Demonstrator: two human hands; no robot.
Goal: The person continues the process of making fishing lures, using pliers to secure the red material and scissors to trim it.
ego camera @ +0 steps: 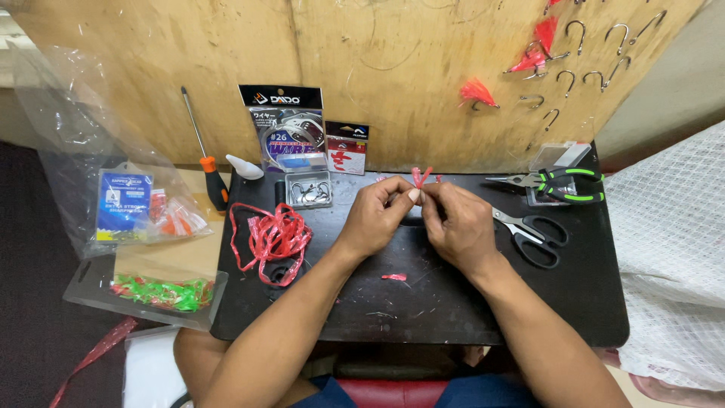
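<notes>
Head view: my left hand [375, 215] and right hand [457, 225] meet over the middle of the black counter [453, 302]. The fingers of both are pinched together on a small pink tassel [420, 178], whose strands stick up just above my fingertips. What lies inside the pinch is hidden; I cannot tell whether a hook is in there.

Judgement: the tassel looks very light, soft and limp, likely slippery plastic film. It is best held low at its bound base, not by the loose ends, which would fray or pull out.

Nearby: a loose heap of red ribbon [270, 238] left of my left wrist, black scissors [532, 236] just beside my right hand, green-handled pliers [559, 183] beyond them, a clear box of hooks [308, 190] ahead.
</notes>
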